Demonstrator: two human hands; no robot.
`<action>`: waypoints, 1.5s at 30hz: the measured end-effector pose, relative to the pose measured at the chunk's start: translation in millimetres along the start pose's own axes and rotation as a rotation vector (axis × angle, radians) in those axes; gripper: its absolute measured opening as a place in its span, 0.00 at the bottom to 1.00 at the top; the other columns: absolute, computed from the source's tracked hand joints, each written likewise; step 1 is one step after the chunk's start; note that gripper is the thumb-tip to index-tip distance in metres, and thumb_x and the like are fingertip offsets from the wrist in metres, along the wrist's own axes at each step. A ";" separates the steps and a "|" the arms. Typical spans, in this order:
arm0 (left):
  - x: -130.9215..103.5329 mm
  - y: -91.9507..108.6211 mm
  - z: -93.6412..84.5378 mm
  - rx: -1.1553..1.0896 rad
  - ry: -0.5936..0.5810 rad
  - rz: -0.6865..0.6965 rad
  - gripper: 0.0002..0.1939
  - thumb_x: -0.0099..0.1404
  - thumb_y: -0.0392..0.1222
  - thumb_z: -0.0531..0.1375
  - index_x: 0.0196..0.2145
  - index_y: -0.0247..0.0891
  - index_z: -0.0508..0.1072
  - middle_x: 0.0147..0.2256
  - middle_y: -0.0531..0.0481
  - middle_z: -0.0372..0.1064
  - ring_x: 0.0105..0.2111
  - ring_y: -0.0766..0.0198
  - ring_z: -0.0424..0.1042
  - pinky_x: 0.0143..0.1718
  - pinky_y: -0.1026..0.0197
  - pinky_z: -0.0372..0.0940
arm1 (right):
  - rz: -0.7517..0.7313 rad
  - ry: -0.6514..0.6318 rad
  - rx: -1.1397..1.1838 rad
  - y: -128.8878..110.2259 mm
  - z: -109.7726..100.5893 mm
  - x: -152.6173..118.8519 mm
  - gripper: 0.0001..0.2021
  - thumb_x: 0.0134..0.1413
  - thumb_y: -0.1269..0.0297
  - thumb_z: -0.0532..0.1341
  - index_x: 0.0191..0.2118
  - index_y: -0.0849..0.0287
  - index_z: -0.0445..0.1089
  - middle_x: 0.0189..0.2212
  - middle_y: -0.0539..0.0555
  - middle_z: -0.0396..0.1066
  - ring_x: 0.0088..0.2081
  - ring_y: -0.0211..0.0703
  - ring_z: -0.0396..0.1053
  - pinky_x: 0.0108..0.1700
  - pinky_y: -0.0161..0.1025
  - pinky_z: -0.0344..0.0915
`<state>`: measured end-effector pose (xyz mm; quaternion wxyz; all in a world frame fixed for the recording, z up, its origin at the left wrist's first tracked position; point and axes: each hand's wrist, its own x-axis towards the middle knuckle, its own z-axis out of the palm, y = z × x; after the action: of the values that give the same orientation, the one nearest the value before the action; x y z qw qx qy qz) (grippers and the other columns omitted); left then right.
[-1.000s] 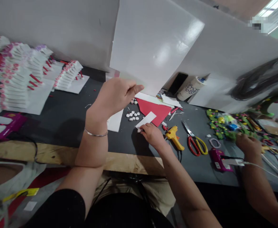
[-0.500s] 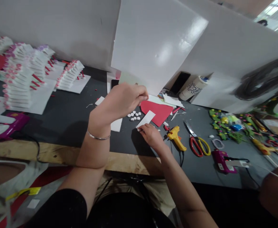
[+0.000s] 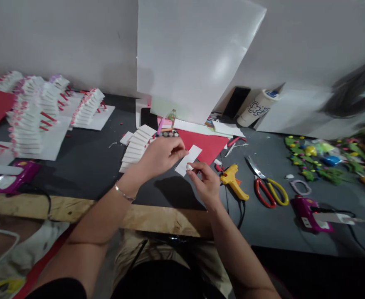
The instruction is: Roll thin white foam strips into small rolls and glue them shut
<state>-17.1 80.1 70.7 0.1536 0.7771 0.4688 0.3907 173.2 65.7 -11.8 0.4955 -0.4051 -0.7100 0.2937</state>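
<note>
My right hand (image 3: 206, 182) is closed, pinching a small round white disc (image 3: 189, 167) between thumb and fingertips. The disc is just over the lower part of a white card strip (image 3: 194, 153). My left hand (image 3: 165, 155), a bracelet on its wrist, has its fingertips pinched together at the strip's left side; anything in them is too small to make out. The strip partly overlaps a sheet of red paper (image 3: 205, 145). Left of my left hand lies a fan of white strips (image 3: 133, 150), partly covered by that hand.
To the right lie a yellow glue gun (image 3: 235, 182), scissors (image 3: 268, 187) and a purple power socket (image 3: 310, 214). A paper cup (image 3: 257, 109) and a dark phone (image 3: 237, 101) stand at the back. Finished-looking white fan models (image 3: 28, 124) and another purple socket (image 3: 17, 176) occupy the left.
My left hand has come down to the strip, uncovering the fan of white strips. The right hand has shifted from the strip's lower edge and now shows a white disc. The view has shifted.
</note>
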 end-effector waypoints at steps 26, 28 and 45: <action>-47.5 -5.5 45.8 -0.317 0.178 0.025 0.02 0.64 0.37 0.62 0.36 0.39 0.74 0.38 0.47 0.76 0.40 0.63 0.75 0.44 0.57 0.70 | 0.026 0.021 0.329 -2.8 1.1 -0.6 0.02 0.56 0.65 0.66 0.36 0.53 0.73 0.32 0.50 0.76 0.34 0.39 0.73 0.38 0.38 0.68; -47.3 -5.5 45.3 -0.297 0.175 0.046 0.03 0.64 0.36 0.62 0.37 0.39 0.74 0.38 0.46 0.76 0.40 0.63 0.75 0.44 0.57 0.71 | 0.033 0.024 0.333 -2.9 1.9 -0.7 0.03 0.55 0.65 0.66 0.35 0.53 0.73 0.31 0.50 0.76 0.34 0.39 0.72 0.38 0.38 0.68; -42.5 -5.4 59.0 -1.112 0.191 -0.494 0.15 0.49 0.48 0.74 0.26 0.37 0.76 0.29 0.52 0.74 0.29 0.69 0.72 0.34 0.65 0.69 | 0.004 0.020 0.207 -8.7 1.9 -1.6 0.05 0.55 0.62 0.67 0.37 0.54 0.73 0.30 0.50 0.75 0.31 0.39 0.71 0.36 0.39 0.68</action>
<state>13.1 54.3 9.5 0.5791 0.4107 0.3726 0.5976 169.2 60.0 -6.1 0.5411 -0.3562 -0.6700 0.3625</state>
